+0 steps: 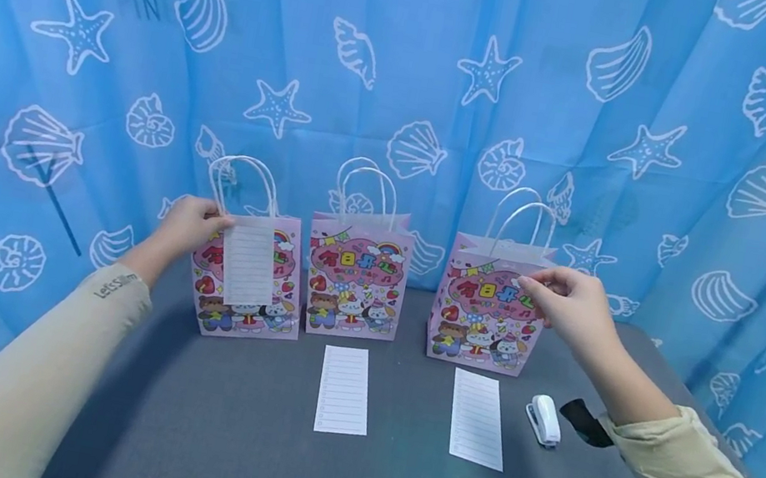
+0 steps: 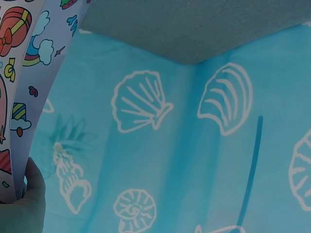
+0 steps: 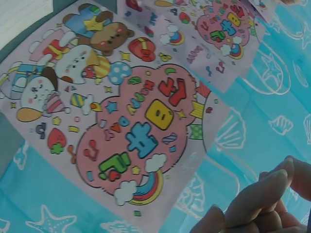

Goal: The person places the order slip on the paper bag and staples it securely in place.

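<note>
My left hand [image 1: 191,222] pinches the top edge of the left pink gift bag [image 1: 286,290] together with a lined paper slip [image 1: 249,263] that hangs over the bag's front. In the left wrist view, the thumb [image 2: 33,187] lies at the side of that bag [image 2: 43,82]. Before the upper right of the right gift bag [image 1: 484,315] is my right hand [image 1: 567,295], its fingers loosely bent. The right wrist view shows this hand [image 3: 262,204] apart from the bag's printed face [image 3: 131,126], with nothing seen between its fingers.
Between these two stands a third gift bag [image 1: 353,293] with white handles. Two lined slips lie on the grey table, one in the middle [image 1: 344,391] and one on the right [image 1: 478,418]. A white stapler [image 1: 544,421] lies near the right sleeve. Behind hangs a blue curtain [image 1: 445,46].
</note>
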Demonstrator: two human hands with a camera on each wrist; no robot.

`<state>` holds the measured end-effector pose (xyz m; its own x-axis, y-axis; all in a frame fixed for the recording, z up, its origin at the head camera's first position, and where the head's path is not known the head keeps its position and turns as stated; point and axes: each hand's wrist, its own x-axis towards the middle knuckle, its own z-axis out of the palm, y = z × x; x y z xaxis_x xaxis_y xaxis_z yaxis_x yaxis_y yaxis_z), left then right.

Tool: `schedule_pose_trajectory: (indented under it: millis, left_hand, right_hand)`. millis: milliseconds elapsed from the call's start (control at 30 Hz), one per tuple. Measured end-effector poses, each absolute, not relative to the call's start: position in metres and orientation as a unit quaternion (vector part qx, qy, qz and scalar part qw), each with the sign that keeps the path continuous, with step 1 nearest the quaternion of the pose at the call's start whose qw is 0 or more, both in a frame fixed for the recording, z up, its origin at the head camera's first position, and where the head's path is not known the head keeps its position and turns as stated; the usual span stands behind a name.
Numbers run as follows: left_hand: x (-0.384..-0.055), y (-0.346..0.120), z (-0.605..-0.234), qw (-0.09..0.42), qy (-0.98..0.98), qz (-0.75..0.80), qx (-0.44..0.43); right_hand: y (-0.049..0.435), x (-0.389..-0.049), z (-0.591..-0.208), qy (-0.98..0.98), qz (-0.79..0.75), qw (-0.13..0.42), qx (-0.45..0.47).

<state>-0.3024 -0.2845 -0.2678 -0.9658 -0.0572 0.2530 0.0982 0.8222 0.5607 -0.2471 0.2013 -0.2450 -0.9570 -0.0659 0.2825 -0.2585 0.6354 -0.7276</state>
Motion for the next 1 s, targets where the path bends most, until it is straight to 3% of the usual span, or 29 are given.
schedule_pose_trajectory:
  millis: [733, 1000]
  left_hand:
    - [-0.304, -0.286, -0.267, 0.121, -0.946, -0.301, -0.009]
    - [-0.303, -0.286, -0.268, 0.123, -0.945, -0.302, -0.008]
  right_hand:
    - [0.227, -0.246, -0.287, -0.915, 0.392, 0.078, 0.051]
    - [0.237, -0.241, -0.308, -0.914, 0.405, 0.023, 0.024]
